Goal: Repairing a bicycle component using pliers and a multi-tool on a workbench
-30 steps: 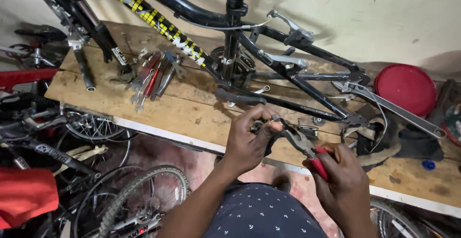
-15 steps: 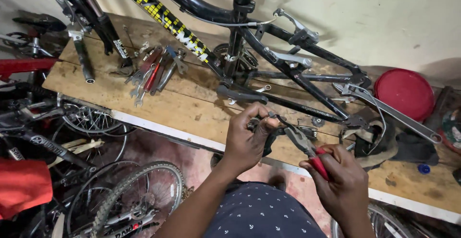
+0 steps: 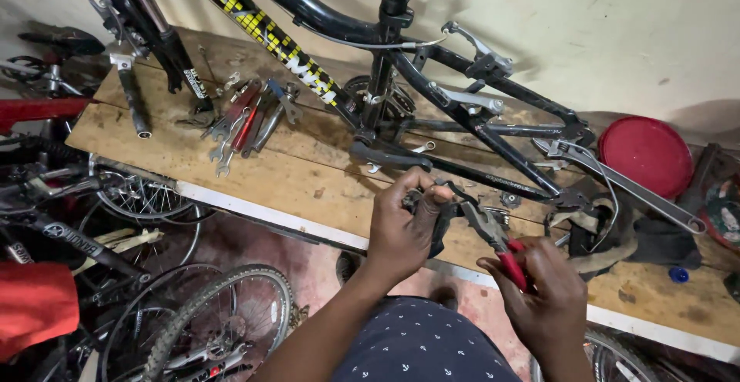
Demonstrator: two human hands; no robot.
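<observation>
Head view looks down on a long wooden plank workbench (image 3: 254, 174) with a black bicycle frame (image 3: 462, 112) resting on it. At the bench's near edge, the left hand (image 3: 402, 232) has its fingers curled shut, pinching a small dark metal part (image 3: 432, 197) between thumb and fingertips. The right hand (image 3: 549, 301) is wrapped closed around the red-handled pliers (image 3: 497, 239), whose grey steel nose points up-left and meets that same part. A cluster of steel spanners and red-gripped tools (image 3: 250, 124) lies well apart on the bench's left half. A round red plastic lid (image 3: 646, 155) sits at the far right, near a long silver adjustable wrench (image 3: 624, 185).
</observation>
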